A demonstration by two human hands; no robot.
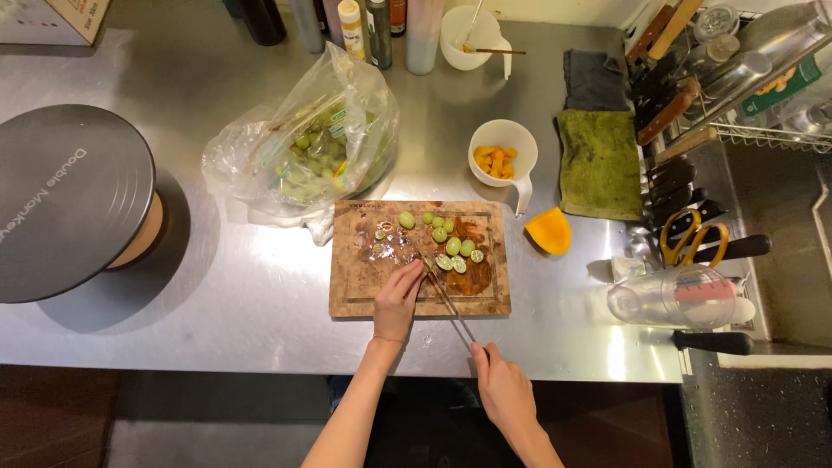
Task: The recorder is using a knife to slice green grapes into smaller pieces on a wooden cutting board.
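A steel bench [243,303] carries a wooden cutting board [419,258] strewn with green grapes [452,246]. The left hand [399,299] presses fingertips onto the board beside a halved grape. The right hand [503,392], its grip closed, holds a long knife [446,299].

Kitchen, steel counter [260,295], cutting board [364,299], knife rack [672,186], sauce bottles [364,26]
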